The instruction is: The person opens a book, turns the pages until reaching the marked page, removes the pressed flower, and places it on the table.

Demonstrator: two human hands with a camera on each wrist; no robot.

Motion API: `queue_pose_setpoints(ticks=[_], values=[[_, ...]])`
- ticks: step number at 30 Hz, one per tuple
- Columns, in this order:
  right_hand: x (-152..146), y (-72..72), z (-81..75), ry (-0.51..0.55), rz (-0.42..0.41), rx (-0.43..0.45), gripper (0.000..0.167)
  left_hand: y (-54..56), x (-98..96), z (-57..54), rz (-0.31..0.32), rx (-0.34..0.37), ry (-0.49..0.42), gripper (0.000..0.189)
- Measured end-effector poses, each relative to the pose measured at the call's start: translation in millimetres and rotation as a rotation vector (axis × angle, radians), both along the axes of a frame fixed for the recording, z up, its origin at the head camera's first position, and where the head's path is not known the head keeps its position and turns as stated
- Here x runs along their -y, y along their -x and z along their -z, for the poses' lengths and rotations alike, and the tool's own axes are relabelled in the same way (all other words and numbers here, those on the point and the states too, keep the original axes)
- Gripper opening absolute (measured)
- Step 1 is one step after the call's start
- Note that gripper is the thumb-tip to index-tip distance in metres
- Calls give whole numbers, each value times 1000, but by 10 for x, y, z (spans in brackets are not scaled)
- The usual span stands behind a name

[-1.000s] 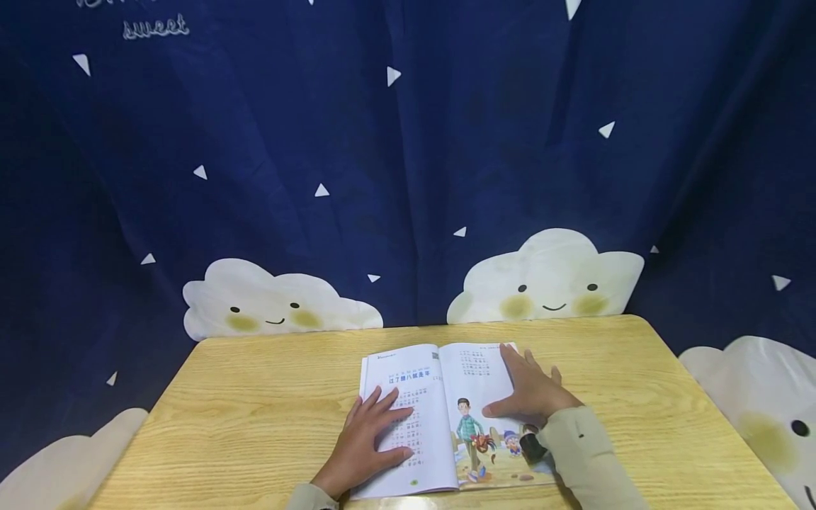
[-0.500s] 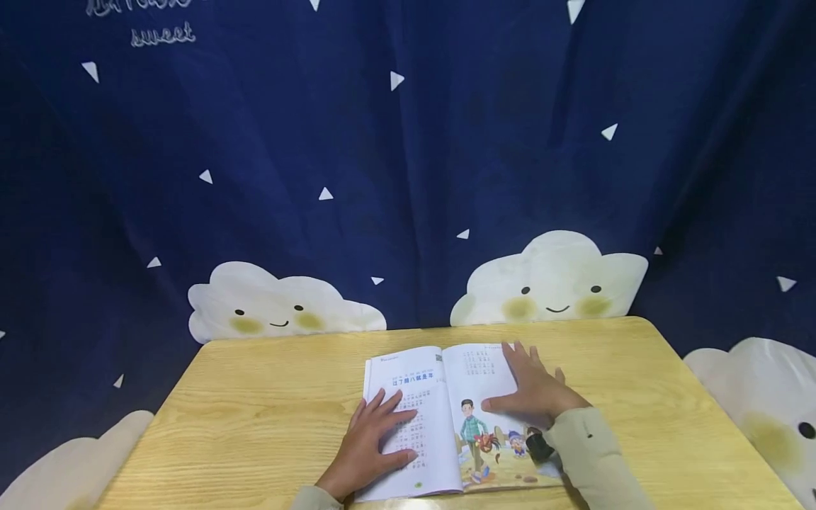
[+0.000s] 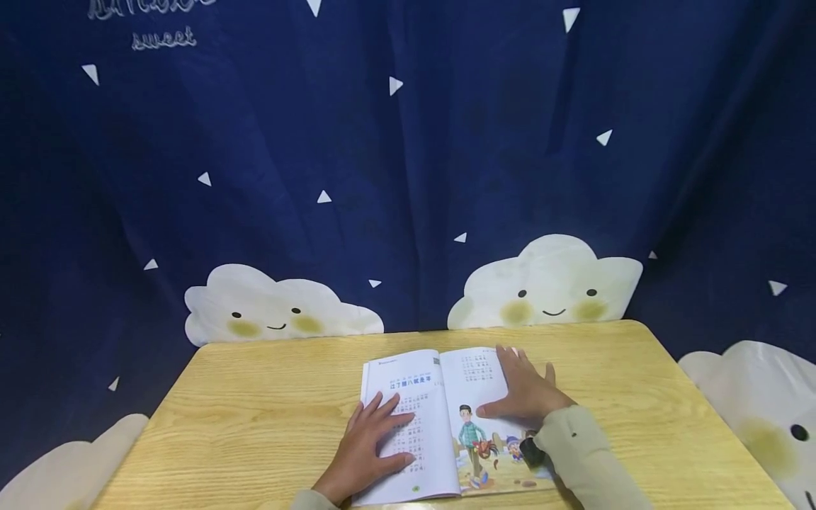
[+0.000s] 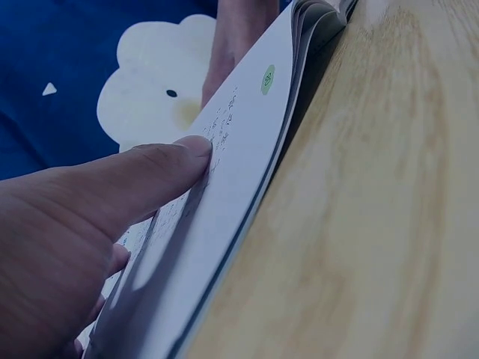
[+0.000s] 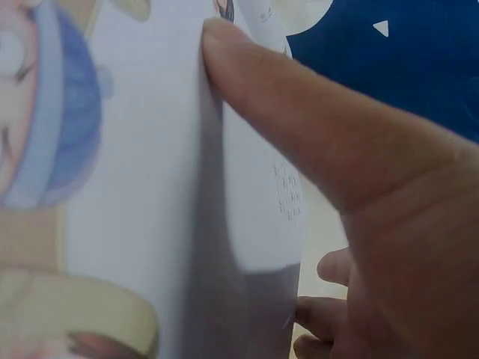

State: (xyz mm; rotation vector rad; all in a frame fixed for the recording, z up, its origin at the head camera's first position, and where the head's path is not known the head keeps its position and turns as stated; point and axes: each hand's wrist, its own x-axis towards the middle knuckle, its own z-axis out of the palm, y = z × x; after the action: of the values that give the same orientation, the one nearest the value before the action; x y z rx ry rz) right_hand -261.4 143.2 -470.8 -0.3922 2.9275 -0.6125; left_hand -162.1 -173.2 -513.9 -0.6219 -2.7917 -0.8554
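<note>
An open book [image 3: 440, 453] lies on the wooden table, text on its left page and an illustration of a person with a rooster on its right. My left hand [image 3: 366, 446] rests on the left page with fingers spread; in the left wrist view its thumb [image 4: 168, 168] touches the paper near the printed lines. Across the right page's outer side lies my right hand [image 3: 525, 389], fingers extended towards the top edge. The right wrist view shows that thumb [image 5: 277, 97] on the page, with some fingers beyond the paper's edge.
The light wooden table [image 3: 255, 411] extends around the book. Behind it hangs a dark blue curtain [image 3: 287, 142] with white triangles and smiling clouds [image 3: 554, 283]. A small black device [image 3: 532, 452] sits at my right wrist.
Both hands keep their places on the pages. The whole head view shifts slightly, first right and then back left and a little down.
</note>
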Motion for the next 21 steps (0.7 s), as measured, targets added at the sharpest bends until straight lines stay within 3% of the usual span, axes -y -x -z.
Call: queue_pose_setpoints(ticks=[11, 17, 21], values=[[-32, 12, -22, 59, -13, 22, 134, 1, -9, -9, -1, 2, -11, 59], [-122, 66, -60, 199, -60, 137, 124, 3, -7, 8, 3, -17, -10, 59], [-178, 83, -101, 303, -45, 256, 116, 5, -3, 17, 4, -23, -12, 59]])
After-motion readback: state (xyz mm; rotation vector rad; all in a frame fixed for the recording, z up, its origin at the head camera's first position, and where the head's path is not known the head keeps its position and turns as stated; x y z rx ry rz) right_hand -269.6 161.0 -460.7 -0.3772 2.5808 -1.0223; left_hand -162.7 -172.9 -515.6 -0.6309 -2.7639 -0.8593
